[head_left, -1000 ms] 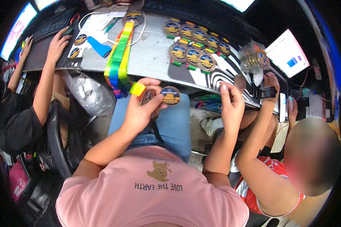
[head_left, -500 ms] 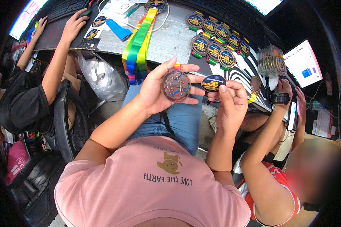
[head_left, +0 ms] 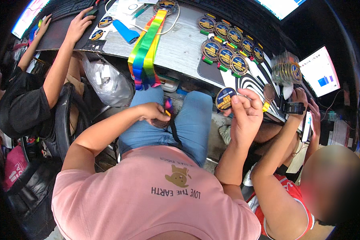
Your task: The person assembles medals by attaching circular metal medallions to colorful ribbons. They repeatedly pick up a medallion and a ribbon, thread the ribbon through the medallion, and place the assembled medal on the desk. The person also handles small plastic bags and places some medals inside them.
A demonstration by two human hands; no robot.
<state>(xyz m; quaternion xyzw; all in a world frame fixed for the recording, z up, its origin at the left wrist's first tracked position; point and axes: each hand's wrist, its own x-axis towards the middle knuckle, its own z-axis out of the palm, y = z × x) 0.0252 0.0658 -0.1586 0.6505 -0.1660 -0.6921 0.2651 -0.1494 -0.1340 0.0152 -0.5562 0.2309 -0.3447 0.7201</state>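
I'd judge I'm at the step of readying a disc and a medal, one per hand. My right hand (head_left: pixel 246 114) pinches the printed disc (head_left: pixel 224 99) by its edge, face showing beyond my fingertips — raised near the desk (head_left: pixel 180 48). My left hand (head_left: pixel 152 113) grasps the medal (head_left: pixel 161 123) low over my lap, partly hidden under my fingers. The next move seems to call for a light, steady pinch.

Left fingers (head_left: pixel 157 111) curl low while right fingers (head_left: pixel 251 98) pinch, raised higher.
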